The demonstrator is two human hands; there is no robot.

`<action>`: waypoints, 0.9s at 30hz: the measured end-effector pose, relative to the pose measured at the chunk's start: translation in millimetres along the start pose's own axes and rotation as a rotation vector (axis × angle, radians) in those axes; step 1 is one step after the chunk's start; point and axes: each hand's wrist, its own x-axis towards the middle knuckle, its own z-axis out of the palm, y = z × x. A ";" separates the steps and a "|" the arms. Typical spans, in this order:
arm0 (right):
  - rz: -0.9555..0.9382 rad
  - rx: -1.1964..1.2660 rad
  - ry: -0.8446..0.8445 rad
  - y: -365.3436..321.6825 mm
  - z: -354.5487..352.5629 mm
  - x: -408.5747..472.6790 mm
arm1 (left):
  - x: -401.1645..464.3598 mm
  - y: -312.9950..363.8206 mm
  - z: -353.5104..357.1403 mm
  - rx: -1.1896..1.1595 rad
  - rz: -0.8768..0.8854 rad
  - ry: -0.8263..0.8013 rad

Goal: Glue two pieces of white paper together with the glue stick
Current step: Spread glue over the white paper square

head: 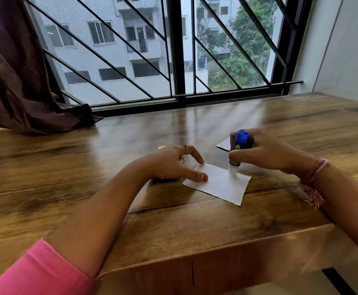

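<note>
A small white paper square [217, 184] lies flat on the wooden table [173, 220]. My left hand [173, 161] presses its left edge down with thumb and forefinger. My right hand [267, 152] grips a blue glue stick [238, 149], held nearly upright with its white tip touching the paper's upper right part. A second white paper [224, 144] lies farther back, mostly hidden behind the glue stick and my right hand.
A small yellow object [161, 147], perhaps the glue cap, lies on the table behind my left hand. A dark curtain [24, 81] hangs at the left, over the table's back edge. A barred window [152, 50] runs along the back. The table's front edge is near me.
</note>
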 end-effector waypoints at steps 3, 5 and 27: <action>0.007 -0.001 -0.007 0.4 -1.7 -0.4 | 0.4 -0.4 0.0 0.004 0.000 0.006; 0.002 -0.002 0.012 1.8 -1.8 0.2 | 0.8 -1.0 0.1 0.006 -0.003 0.006; 0.011 0.016 -0.064 3.9 -6.9 -1.7 | 3.5 -4.4 -0.6 0.001 0.006 -0.006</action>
